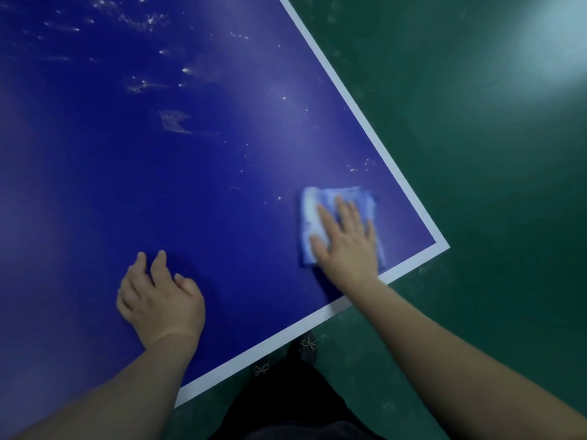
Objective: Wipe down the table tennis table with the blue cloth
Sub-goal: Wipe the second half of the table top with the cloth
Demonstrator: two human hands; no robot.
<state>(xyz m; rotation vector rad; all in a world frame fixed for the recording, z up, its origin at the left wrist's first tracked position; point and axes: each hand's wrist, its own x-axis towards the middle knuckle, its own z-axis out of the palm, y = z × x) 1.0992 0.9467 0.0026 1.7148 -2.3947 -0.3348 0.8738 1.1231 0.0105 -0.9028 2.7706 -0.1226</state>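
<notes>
The dark blue table tennis table [197,185] with a white border fills the left and middle of the head view, its near right corner at the lower right. A folded light blue cloth [313,208] lies flat on the table close to that corner. My right hand [344,239] presses on the cloth with straight, spread fingers and covers its lower right part. My left hand [160,300] rests on the bare table surface to the left, fingers loosely bent, holding nothing. White specks and smears dot the far part of the table.
A green floor [476,154] surrounds the table on the right and below. My dark trousers and two shoes [306,344] show just past the table's near edge. A bright light patch glares on the floor at the top right.
</notes>
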